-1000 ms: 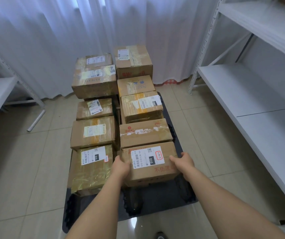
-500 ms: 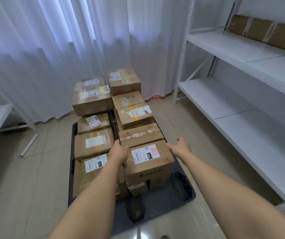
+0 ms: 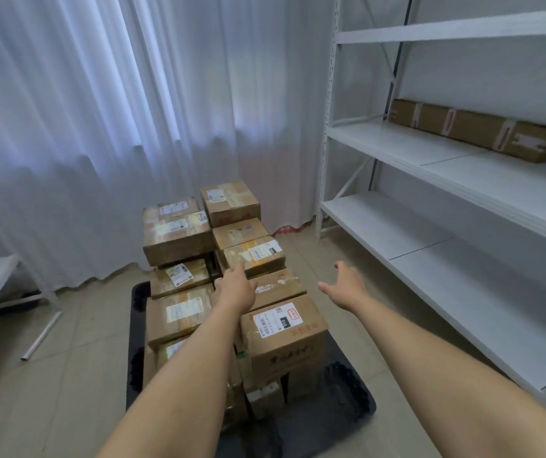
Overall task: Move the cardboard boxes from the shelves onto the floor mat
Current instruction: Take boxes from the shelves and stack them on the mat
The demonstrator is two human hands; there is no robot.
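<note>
One long box (image 3: 476,130) is left on the shelf (image 3: 430,150) up right of both hands (image 3: 237,285) (image 3: 347,285), spread and empty; gripped off-centre, it could tip.

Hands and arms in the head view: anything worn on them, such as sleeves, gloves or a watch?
Nothing worn shows. Left hand and right hand are bare, without gloves, rings or a watch; both forearms are uncovered to the frame's bottom edge, no sleeve visible.
</note>
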